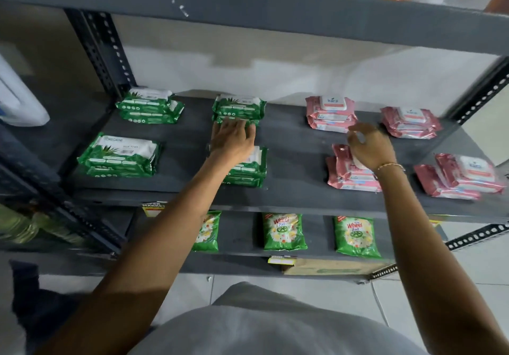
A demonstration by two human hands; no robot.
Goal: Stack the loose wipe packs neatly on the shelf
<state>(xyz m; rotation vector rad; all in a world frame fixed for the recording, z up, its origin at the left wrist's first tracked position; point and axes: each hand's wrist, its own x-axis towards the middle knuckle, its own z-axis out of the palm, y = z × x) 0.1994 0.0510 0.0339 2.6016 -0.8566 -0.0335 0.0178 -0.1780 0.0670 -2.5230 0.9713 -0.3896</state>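
Head camera looks down on a grey shelf where the wipe packs already lie in eight small piles: four green on the left half, four pink on the right. By my judgement the stacking is nearly done. The back green piles and the front left green pile sit squarely. The back pink piles look tidy too. The front right pink pile is the untidiest, its top pack slid off to one side, so it probably needs squaring.

The left hand is spread flat, fingers together, its tips touching the front edge of the middle back green pile, above the front green pile; it grips nothing. The right hand hovers over the front pink pile, fingers loosely curled; something pale shows between them, but I cannot tell whether it pinches a pack.

On the shelf below, green detergent bags lie well apart in a row. No bins or boxes hold the packs.
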